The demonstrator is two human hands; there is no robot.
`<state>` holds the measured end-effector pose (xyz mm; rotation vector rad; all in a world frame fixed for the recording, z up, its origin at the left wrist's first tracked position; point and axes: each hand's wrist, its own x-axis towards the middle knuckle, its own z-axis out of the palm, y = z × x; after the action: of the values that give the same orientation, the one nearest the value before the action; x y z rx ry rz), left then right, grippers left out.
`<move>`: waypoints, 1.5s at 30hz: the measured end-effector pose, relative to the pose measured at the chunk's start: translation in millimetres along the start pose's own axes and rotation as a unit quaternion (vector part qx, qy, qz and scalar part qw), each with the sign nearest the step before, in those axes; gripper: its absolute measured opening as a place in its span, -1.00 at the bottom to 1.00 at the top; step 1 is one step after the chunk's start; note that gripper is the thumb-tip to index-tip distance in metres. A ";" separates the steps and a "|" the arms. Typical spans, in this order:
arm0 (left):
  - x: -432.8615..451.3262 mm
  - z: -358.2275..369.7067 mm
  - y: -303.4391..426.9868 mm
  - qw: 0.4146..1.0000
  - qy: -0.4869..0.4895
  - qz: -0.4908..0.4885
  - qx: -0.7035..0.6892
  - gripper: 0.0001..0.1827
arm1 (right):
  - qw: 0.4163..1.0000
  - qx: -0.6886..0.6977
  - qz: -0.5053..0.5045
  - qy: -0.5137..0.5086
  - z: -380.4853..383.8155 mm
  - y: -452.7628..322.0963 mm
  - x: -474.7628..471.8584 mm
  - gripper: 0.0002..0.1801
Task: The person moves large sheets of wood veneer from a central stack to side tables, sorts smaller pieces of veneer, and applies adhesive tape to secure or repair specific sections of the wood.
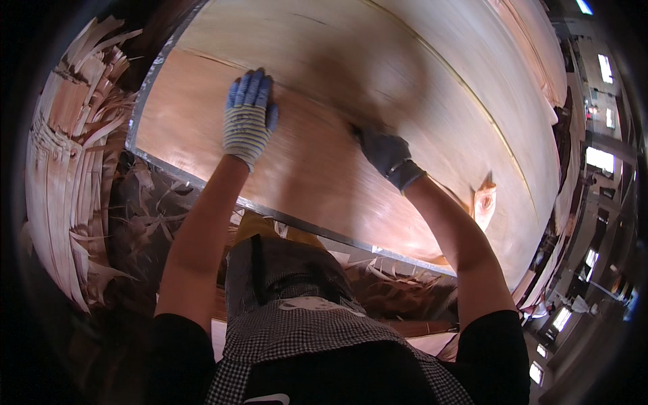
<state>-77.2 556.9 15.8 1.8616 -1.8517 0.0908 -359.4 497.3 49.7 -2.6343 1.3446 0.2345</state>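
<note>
A large sheet of wood veneer (pixel 304 147), reddish nearest me, lies on a dark-edged table and meets a paler veneer sheet (pixel 455 131) along a slanting seam. My left hand (pixel 249 116), in a striped blue and yellowish knit glove, rests flat on the reddish sheet, fingertips at the seam. Farther right, my right hand (pixel 387 154), in a dark grey glove, is at the same seam; its fingertips are in shadow, and whether they hold anything cannot be told. A small torn veneer piece (pixel 485 202) with a knot stands near my right forearm.
Stacked veneer (pixel 66 152) with ragged edges stands at the left. Veneer scraps (pixel 144 223) litter the floor below the table. The table's dark edge (pixel 298 223) runs just in front of my body. A narrow yellowish strip (pixel 471 96) crosses the pale sheet.
</note>
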 end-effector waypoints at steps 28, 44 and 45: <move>-32.7 41.2 153.5 0.988 -0.058 0.141 0.038 -0.43 | 0.899 0.007 0.436 -0.042 63.9 124.5 -466.1 -0.61; -18.9 35.0 171.2 0.985 -0.120 0.117 0.045 -0.40 | 0.544 0.192 0.802 -0.154 208.5 -79.1 -678.2 -0.50; -21.8 34.7 168.8 0.984 -0.120 0.120 0.050 -0.40 | 0.523 0.244 0.791 -0.202 226.6 -94.7 -672.3 -0.49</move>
<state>-249.7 573.1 28.2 1.7704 -2.2724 0.0441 -686.1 1130.8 -16.1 -0.1824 2.5000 0.4776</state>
